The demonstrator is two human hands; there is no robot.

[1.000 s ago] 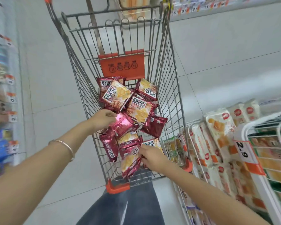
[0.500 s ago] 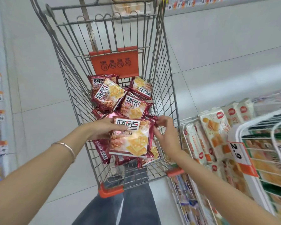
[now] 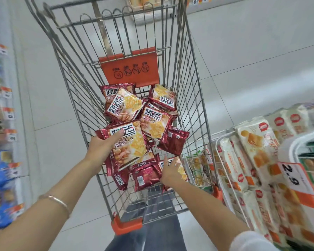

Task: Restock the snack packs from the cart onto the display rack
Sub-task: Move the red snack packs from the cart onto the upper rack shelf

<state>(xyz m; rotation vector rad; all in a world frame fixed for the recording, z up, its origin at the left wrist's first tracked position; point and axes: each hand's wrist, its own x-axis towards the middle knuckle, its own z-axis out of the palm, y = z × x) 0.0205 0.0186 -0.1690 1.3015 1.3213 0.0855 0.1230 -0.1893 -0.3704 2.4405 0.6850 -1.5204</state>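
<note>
- The left hand point(image 3: 101, 149) grips a held pack point(image 3: 129, 145) by its left edge: the thumb lies curled across the white label on top and the fingers are hidden under it
- That held pack is red with a yellow cracker picture; it is face up and tilted, raised over the near left part of the cart point(image 3: 192, 91)
- The right hand point(image 3: 170, 171) is low in the near right corner of the cart, its fingers fairly straight and a little apart, resting on a near pack point(image 3: 179, 165) and pinching nothing
- The pile point(image 3: 158, 122) of the same red packs covers the cart's floor, some face up, some overlapping
- One dark pack point(image 3: 173, 142) lies back side up against the right wall of wire
- An orange flap point(image 3: 129, 69) with four round symbols hangs on the far wall of the cart, just above the pile
- The rack point(image 3: 223, 160) of white wire stands just right of the cart, filled with pale packs point(image 3: 257, 142) standing upright in rows
- A tag point(image 3: 294, 176) reading 2.9 hangs on the rack's front
- A thin bangle point(image 3: 56, 200) sits on the left wrist
- Blurred shelves point(image 3: 0, 124) run along the left edge
</note>
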